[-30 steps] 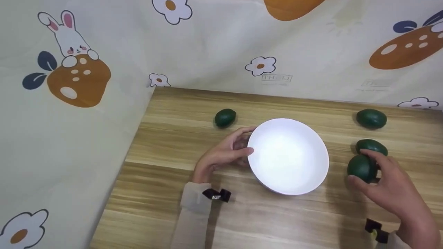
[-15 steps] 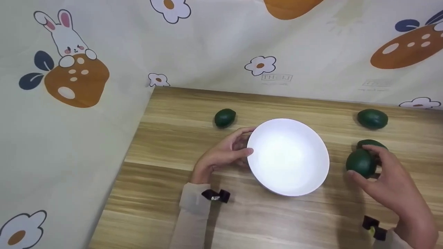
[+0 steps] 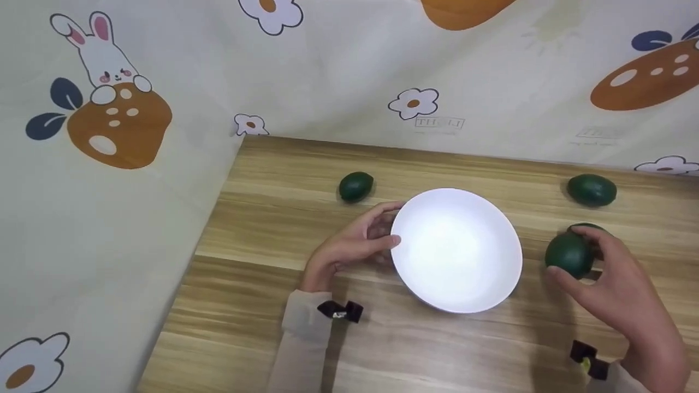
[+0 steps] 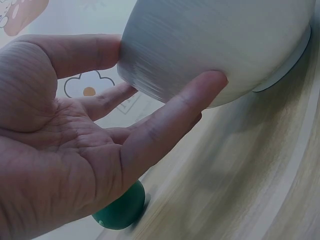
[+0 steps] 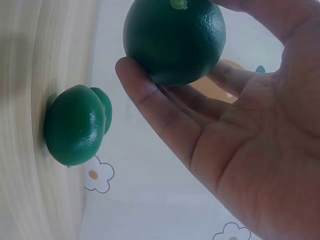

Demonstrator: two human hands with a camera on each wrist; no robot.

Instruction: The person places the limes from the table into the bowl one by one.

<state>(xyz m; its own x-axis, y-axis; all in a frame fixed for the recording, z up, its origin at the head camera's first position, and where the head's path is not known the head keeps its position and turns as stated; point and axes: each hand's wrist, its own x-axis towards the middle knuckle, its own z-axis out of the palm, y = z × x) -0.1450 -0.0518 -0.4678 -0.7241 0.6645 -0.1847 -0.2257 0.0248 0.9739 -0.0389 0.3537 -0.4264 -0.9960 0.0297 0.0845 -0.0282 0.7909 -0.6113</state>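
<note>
My left hand holds a round white bowl at its left side. The thumb lies at the rim and the fingers spread along the outer wall, seen from below in the left wrist view. Right of the bowl, my right hand grips a dark green lime between thumb and fingers. In the right wrist view that lime shows a pale stem nub and is held up off the table. Behind it a second lime rests on the wood, mostly covered in the head view.
Another lime lies at the back right of the wooden table. One more lime sits behind my left hand. A patterned cloth hangs along the back and left edges.
My right hand has raised the lime a little and shifted it slightly left, so it covers more of the lime behind it. The left hand keeps its hold on the bowl.
</note>
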